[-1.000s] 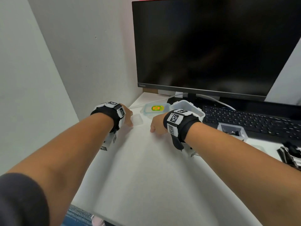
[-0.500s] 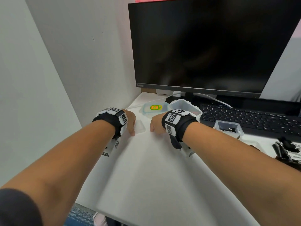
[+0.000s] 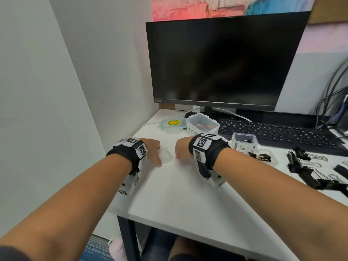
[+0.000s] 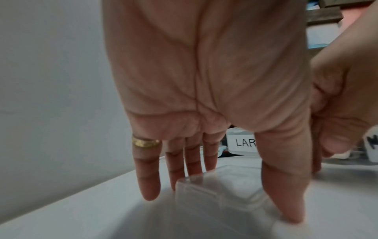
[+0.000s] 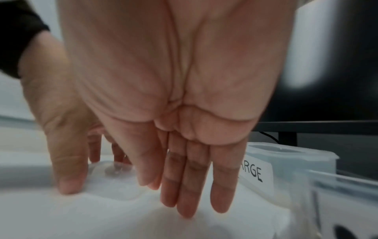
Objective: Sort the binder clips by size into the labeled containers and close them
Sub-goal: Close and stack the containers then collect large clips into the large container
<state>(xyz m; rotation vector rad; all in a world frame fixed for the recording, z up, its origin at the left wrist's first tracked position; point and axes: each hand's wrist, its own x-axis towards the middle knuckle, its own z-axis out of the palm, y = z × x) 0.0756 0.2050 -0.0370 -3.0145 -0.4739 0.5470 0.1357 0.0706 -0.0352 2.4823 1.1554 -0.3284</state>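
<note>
We record a dark monitor (image 3: 224, 61) standing at the back of the white desk (image 3: 188, 200), a black keyboard (image 3: 278, 133) before it, cables (image 3: 331, 87) hanging at far right, and a colourful picture (image 3: 216, 6) above.

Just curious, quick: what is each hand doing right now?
Left hand: open, straight fingers and thumb either side of the clear lid.
Right hand: open, holding nothing.

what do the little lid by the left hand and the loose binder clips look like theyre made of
Small lid: likely clear plastic, slightly frosted; the white desk shows through it and its molded edges catch light. Binder clips: probably metal, with matte black bodies and shiny silver wire handles that glint. Left hand rests against the lid.
</note>
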